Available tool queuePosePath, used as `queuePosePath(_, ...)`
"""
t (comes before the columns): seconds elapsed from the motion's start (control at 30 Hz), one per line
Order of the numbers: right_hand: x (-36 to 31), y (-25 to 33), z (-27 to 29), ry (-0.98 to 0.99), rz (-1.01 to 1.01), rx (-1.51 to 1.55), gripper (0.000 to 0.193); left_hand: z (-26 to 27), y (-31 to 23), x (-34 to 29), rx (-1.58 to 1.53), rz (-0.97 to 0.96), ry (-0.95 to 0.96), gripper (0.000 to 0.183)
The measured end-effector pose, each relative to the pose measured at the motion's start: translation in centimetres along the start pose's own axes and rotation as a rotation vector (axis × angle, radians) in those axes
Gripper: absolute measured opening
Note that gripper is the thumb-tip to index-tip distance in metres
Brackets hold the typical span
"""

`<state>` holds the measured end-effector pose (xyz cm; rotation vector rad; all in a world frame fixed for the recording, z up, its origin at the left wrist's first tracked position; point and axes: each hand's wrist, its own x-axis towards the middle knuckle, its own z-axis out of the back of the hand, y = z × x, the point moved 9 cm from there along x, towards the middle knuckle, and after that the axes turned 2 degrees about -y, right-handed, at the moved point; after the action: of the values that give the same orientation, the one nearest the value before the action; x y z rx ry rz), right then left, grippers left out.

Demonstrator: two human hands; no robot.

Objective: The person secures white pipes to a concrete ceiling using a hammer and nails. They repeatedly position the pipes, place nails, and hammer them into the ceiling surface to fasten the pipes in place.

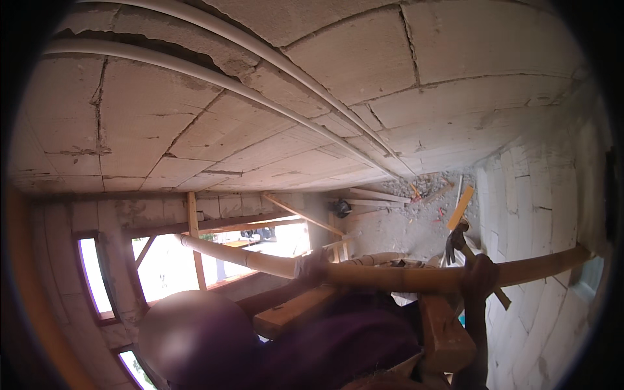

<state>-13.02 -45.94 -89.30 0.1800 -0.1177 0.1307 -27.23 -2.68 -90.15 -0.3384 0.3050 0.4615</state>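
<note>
A long, round, yellowish wooden pole (403,278) runs across the view from the window side to the right wall, bowed by the lens. My right hand (480,273) is closed at its right part, around the handle of a hammer (457,242) and against the pole. The hammer's dark head points up beyond the pole, and the handle's end sticks out below. My left hand (312,265), dim and blurred, is closed around the pole left of the middle. Its forearm is partly hidden behind a blurred, rounded, pale purple shape.
Thick timber pieces, a beam (296,313) and a block end (447,344), lie below the pole. Two pale pipes (279,104) follow the block wall (468,39). Bright window openings (169,266) are at left. Rubble and planks (377,197) cover the floor beyond; a yellow board (460,208) stands there.
</note>
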Motion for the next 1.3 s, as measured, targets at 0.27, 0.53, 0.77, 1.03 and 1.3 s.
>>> queuePosePath(0.27, 0.2, -0.4, -1.0, 0.155, -0.088, 0.096, 0.02, -0.9, 2.0, -1.2, -0.04, 0.206, -0.017, 0.019)
queuePosePath(0.53, -0.3, 0.0, 1.4, 0.044, -0.109, 0.098, 0.02, -1.9, 2.1, 0.3, -0.062, 0.04, -0.125, 0.021)
queuePosePath(0.77, -1.0, 0.0, 2.2, -0.047, -0.072, 0.04, 0.023, -3.0, 2.5, 0.6, -0.12, -0.057, -0.155, 0.022)
queuePosePath(1.03, -1.8, -2.2, -3.0, -0.298, 0.088, 0.141, 0.02, -1.0, 3.5, 0.5, -0.325, -0.267, -0.332, 0.024)
queuePosePath(1.3, -2.6, -4.3, -4.5, -0.35, 0.061, 0.204, 0.03, 9.8, -3.8, 8.2, -1.408, -0.031, -0.225, 0.041)
